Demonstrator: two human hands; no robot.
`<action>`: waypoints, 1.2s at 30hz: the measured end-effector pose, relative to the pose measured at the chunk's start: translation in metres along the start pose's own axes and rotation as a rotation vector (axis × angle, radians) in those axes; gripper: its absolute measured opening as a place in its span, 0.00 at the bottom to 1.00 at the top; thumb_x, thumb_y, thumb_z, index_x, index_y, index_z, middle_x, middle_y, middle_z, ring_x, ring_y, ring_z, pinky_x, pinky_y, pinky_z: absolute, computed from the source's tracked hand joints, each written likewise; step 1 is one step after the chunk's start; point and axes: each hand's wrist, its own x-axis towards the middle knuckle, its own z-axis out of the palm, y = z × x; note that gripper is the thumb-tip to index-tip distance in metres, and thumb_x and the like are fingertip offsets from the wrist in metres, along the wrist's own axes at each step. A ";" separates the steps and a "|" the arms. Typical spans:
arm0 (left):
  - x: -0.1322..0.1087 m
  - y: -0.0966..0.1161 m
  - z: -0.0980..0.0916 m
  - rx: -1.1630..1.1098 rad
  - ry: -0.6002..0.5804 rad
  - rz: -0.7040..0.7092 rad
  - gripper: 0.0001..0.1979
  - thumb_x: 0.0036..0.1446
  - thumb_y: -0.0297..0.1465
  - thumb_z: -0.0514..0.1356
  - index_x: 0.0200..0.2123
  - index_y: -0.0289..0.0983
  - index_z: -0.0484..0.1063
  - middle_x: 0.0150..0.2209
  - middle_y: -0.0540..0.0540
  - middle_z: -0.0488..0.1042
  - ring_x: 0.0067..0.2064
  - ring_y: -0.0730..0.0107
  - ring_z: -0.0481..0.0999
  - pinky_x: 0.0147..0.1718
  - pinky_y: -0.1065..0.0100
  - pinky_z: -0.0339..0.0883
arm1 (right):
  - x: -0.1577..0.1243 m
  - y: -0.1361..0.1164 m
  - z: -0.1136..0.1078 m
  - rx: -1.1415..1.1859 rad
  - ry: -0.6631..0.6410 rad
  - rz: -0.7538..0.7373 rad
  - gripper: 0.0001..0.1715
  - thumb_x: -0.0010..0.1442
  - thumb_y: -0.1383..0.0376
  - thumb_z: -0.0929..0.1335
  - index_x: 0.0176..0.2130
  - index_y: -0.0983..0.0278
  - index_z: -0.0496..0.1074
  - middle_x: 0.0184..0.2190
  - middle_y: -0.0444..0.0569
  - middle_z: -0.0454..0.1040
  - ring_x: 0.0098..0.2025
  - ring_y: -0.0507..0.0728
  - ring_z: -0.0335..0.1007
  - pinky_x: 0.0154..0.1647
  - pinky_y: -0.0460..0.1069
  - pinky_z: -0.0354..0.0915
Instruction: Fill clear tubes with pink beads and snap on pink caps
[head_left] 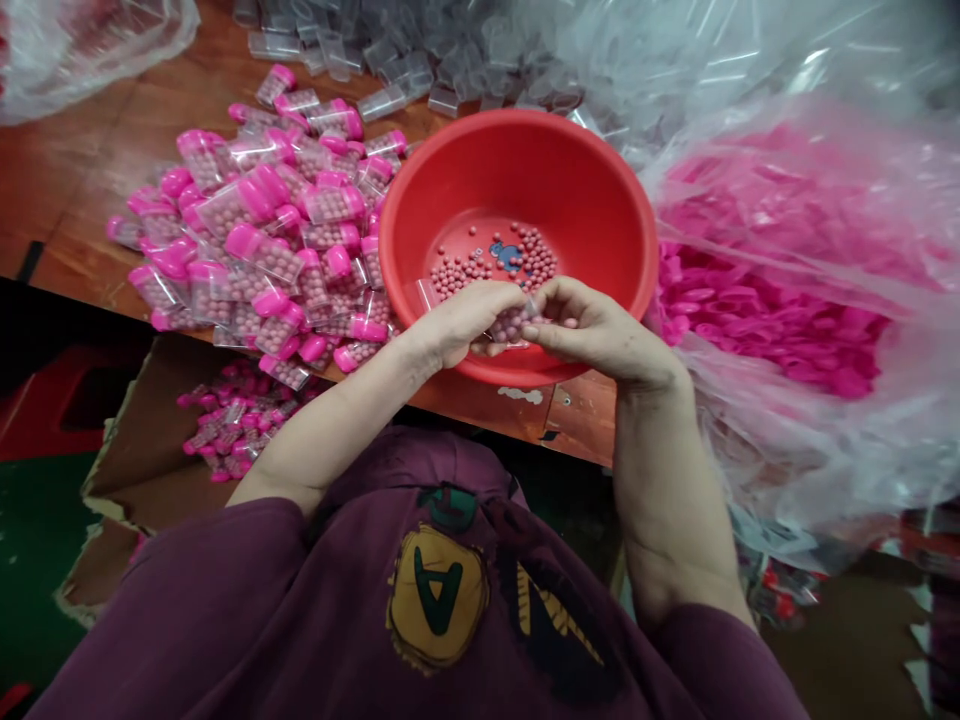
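Note:
My left hand (465, 320) and my right hand (592, 325) meet over the near rim of a red plastic bowl (585, 190). Together they hold a small clear container (510, 322) filled with pink beads; the left fingers wrap round it and the right fingers pinch at its end. Loose pink beads (495, 262) lie on the bowl's bottom around a small blue mark. Whether a cap is on the container is hidden by my fingers.
A heap of filled clear containers with pink caps (262, 240) lies left of the bowl on the wooden table (67, 170). A plastic bag of pink caps (757, 300) sits at right. Empty clear containers (390, 60) are behind. A cardboard box (142, 440) holds more filled ones.

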 end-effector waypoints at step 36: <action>0.003 -0.006 -0.001 -0.428 -0.073 0.176 0.33 0.40 0.17 0.58 0.54 0.31 0.78 0.53 0.37 0.86 0.58 0.54 0.86 0.59 0.55 0.81 | -0.083 0.079 -0.177 -1.184 1.189 0.383 0.18 0.63 0.66 0.68 0.52 0.64 0.76 0.53 0.65 0.78 0.66 0.77 0.72 0.74 0.74 0.63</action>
